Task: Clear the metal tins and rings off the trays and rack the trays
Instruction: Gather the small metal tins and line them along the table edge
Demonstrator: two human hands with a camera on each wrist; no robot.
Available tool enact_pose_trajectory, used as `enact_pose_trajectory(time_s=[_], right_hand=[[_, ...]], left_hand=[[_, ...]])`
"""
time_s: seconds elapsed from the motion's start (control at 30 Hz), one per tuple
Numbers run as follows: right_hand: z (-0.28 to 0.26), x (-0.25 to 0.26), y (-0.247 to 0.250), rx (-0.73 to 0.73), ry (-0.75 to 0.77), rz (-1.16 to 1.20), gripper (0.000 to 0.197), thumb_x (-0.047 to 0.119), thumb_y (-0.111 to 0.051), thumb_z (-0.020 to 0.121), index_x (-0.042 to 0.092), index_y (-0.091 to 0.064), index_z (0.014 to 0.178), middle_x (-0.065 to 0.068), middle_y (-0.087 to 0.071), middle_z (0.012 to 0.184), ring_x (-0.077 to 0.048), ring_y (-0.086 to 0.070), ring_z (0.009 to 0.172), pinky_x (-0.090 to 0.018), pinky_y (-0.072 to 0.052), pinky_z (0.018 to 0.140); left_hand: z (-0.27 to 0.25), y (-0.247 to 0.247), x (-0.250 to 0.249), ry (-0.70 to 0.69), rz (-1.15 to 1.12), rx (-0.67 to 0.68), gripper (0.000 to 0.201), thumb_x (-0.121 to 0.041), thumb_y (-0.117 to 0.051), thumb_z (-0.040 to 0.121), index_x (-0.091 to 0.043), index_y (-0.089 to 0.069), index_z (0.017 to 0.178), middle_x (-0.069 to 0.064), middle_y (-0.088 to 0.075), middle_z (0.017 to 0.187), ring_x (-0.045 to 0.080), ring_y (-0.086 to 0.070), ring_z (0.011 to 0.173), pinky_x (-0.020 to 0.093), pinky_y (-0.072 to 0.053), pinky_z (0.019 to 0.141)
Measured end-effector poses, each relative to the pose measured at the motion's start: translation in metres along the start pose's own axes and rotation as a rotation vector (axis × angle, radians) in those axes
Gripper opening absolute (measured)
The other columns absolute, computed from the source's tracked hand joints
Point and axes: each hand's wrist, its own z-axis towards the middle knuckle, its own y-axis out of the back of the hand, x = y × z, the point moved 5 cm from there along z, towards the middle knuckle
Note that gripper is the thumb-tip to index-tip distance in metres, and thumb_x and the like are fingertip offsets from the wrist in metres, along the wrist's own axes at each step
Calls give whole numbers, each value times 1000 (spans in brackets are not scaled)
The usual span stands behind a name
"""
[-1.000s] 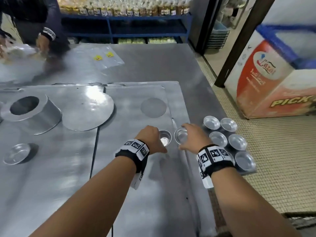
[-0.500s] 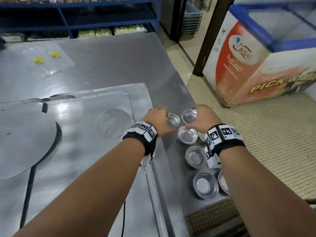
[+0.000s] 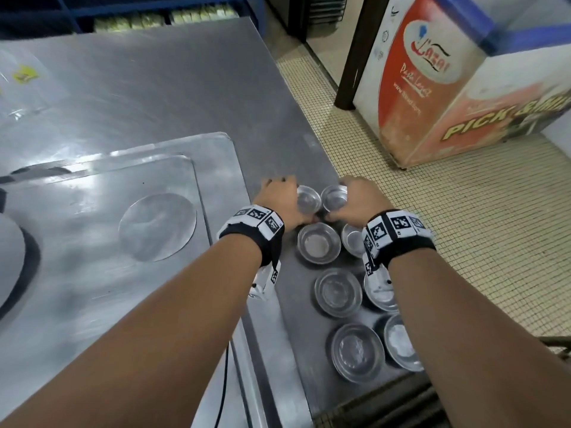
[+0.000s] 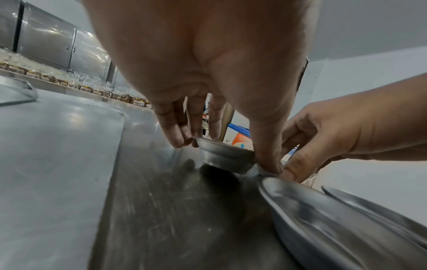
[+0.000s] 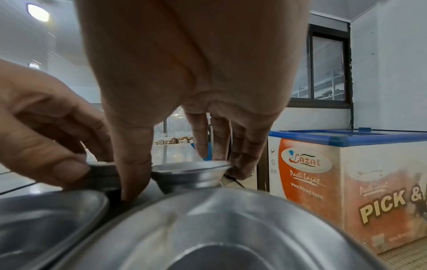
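Note:
Two small metal tins stand side by side at the far end of a group of tins on the steel table (image 3: 173, 88). My left hand (image 3: 289, 197) pinches the left tin (image 4: 227, 157) by its rim between thumb and fingers. My right hand (image 3: 340, 200) holds the right tin (image 5: 191, 175) the same way. Both tins sit at or just above the table top, which one I cannot tell. Several more tins (image 3: 318, 244) lie in two rows nearer to me. The big flat tray (image 3: 92, 298) lies to the left with a round metal disc (image 3: 157, 227) on it.
The table's right edge runs just past the tins, with tiled floor (image 3: 463, 242) beyond it. A chest freezer (image 3: 432, 97) stands on that floor at the right. Clear bags with yellow labels (image 3: 24, 75) lie at the far left of the table.
Both hands carried their tins rightward off the tray's edge to the table strip and lowered them at the far end of the tin group. The head view swung right.

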Motion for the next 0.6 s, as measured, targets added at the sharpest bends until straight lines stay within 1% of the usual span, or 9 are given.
enact_pose_trajectory(time_s=[0.1, 0.17, 0.27, 0.33, 0.4, 0.5, 0.57, 0.6], right_hand=[[-2, -2, -5, -4, 9, 2, 93, 43, -90, 57, 15, -48, 136, -8, -60, 122, -28, -56, 114, -42, -50, 96], [-4, -2, -6, -19, 20, 12, 97, 42, -89, 59, 18, -43, 140, -9, -57, 127, -30, -54, 117, -44, -49, 98], [-12, -1, -2, -45, 16, -7, 97, 43, -88, 60, 21, -41, 142, -10, -53, 132, -31, -51, 120, -46, -47, 100], [-20, 3, 1, -59, 5, -26, 92, 41, -87, 63, 21, -43, 141, -9, -51, 133, -32, -48, 122, -46, -46, 101], [-30, 10, 3, -68, 8, -48, 85, 37, -85, 66, 21, -46, 139, -9, -51, 131, -32, -47, 122, -46, -46, 100], [-51, 32, 5, -81, 41, -85, 70, 36, -83, 68, 18, -55, 129, -8, -54, 121, -31, -49, 116, -45, -48, 94], [-67, 52, 5, -93, 67, -107, 59, 34, -80, 70, 18, -59, 123, -6, -58, 118, -30, -51, 114, -44, -49, 93], [-75, 63, 4, -90, 82, -117, 58, 33, -78, 71, 19, -60, 125, -6, -59, 119, -31, -52, 116, -43, -49, 95]], left_hand=[[1, -3, 1, 0, -19, 12, 89, -64, -80, 65, -11, -51, 131, 11, -60, 125, 30, -52, 118, 39, -44, 100], [0, -4, 1, -12, -21, 15, 89, -64, -81, 65, -11, -52, 130, 11, -60, 125, 30, -54, 117, 40, -45, 100], [-6, -2, 2, -18, -28, 6, 85, -59, -79, 70, -11, -49, 133, 11, -58, 128, 31, -50, 121, 40, -43, 101], [-14, 0, 5, -5, -21, -5, 79, -53, -78, 74, -12, -48, 134, 12, -56, 128, 34, -49, 122, 40, -42, 102], [-23, 4, 9, -3, -4, -27, 71, -49, -75, 77, -12, -49, 132, 12, -57, 126, 34, -51, 120, 40, -41, 103], [-47, 14, 20, 30, -1, -33, 63, -45, -72, 79, -13, -52, 129, 11, -59, 125, 34, -50, 122, 43, -45, 101], [-69, 24, 31, 38, 8, -25, 52, -41, -69, 83, -11, -57, 124, 11, -62, 123, 34, -52, 120, 41, -48, 99], [-81, 29, 38, 41, 11, -22, 44, -39, -69, 85, -12, -61, 119, 11, -65, 119, 33, -55, 117, 39, -49, 97]])
